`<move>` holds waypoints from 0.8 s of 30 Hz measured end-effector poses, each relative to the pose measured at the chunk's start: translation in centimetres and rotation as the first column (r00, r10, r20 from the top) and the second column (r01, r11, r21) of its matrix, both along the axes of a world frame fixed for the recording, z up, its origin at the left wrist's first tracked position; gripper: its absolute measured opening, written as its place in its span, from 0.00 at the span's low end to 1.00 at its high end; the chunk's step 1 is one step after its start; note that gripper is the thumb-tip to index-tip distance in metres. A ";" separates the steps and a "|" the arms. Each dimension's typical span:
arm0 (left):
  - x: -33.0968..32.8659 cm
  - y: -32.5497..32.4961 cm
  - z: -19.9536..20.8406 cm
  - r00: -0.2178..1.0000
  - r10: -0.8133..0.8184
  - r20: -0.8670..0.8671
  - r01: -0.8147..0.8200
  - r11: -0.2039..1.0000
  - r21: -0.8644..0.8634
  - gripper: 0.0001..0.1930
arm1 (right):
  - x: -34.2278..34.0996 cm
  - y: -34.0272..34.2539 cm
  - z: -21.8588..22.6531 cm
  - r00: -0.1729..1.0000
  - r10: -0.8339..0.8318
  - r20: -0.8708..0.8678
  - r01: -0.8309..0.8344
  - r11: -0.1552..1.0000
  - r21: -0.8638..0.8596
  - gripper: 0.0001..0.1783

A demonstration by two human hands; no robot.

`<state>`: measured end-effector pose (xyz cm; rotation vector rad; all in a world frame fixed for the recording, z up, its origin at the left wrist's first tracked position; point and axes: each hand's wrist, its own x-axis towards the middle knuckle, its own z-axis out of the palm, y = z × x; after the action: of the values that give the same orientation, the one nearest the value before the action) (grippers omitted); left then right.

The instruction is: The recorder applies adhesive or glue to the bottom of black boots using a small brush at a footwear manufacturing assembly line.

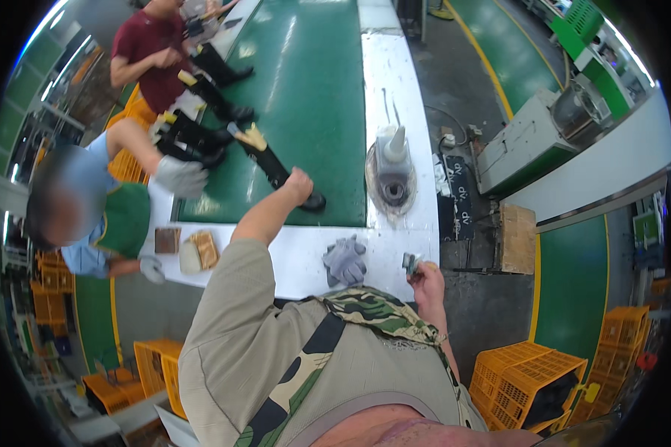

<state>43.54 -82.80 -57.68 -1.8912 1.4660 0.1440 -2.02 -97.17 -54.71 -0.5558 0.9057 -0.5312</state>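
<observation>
My left hand reaches over the green belt, its fingers closed around the ankle of a black boot. Yellowish pieces stick out of the boot's top, and its toe points toward my right. By the table's near right edge, my right hand pinches a small grey-green object whose kind I cannot make out. Between my two arms, a pair of grey gloves lies on the white tabletop. A grey bottle with a pale nozzle stands on a stained round tray at the belt's right side.
More black boots line the belt's left side. A co-worker in grey gloves stands close at my left; another in a dark red shirt is farther up. Brown blocks lie at the table's left. Orange crates stand behind at right.
</observation>
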 end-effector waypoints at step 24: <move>0.0 11.3 14.8 0.962 -0.252 -0.109 -0.029 0.302 -0.953 0.26 | 22.0 -2.0 8.6 0.959 0.284 -0.004 -0.249 0.834 -0.492 0.12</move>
<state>43.54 -71.49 -42.90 -2.7358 2.1151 -0.8249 20.01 -99.14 -46.15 -1.1035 0.6069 -0.5208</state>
